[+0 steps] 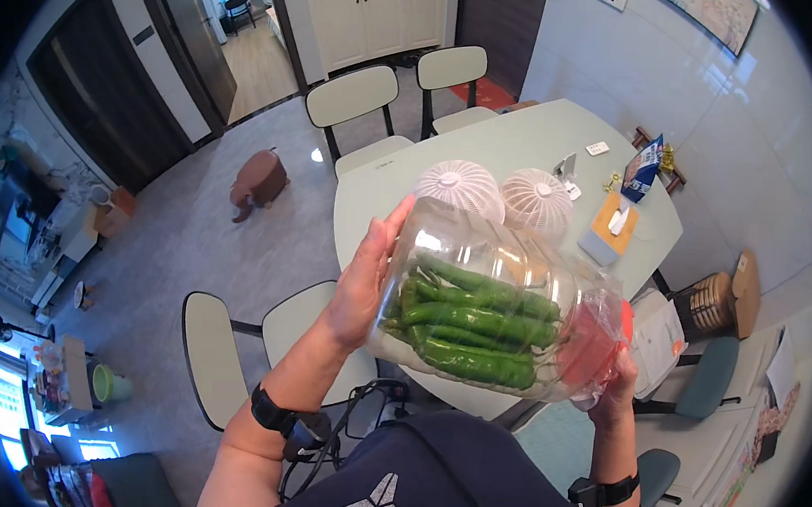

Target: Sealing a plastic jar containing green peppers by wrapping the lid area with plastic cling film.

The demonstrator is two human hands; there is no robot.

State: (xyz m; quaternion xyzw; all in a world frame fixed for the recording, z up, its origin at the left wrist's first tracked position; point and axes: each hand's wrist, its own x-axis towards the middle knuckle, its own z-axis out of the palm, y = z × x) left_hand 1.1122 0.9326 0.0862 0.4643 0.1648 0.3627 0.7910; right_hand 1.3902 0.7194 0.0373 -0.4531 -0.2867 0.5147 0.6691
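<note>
A large clear plastic jar (pixel 441 232) lies tilted on its side in front of me, held up over the near part of the table. Several long green chili peppers (pixel 477 321) lie inside it. Its red lid (pixel 595 348) points to the right, with thin clear plastic film (pixel 603 293) around that end. My left hand (pixel 362 283) grips the jar's base end, palm against it, some fingers hidden behind. At the lid end, my right hand (pixel 617 383) is closed around the jar and film, its fingers mostly out of sight.
Beyond the jar, a pale table (pixel 549 131) bears two woven domed covers (pixel 459 186), a tissue box (pixel 610 227) and a blue snack bag (pixel 642 167). Chairs (pixel 353 99) stand around it. A brown animal-shaped stool (pixel 261 181) sits on the floor at left.
</note>
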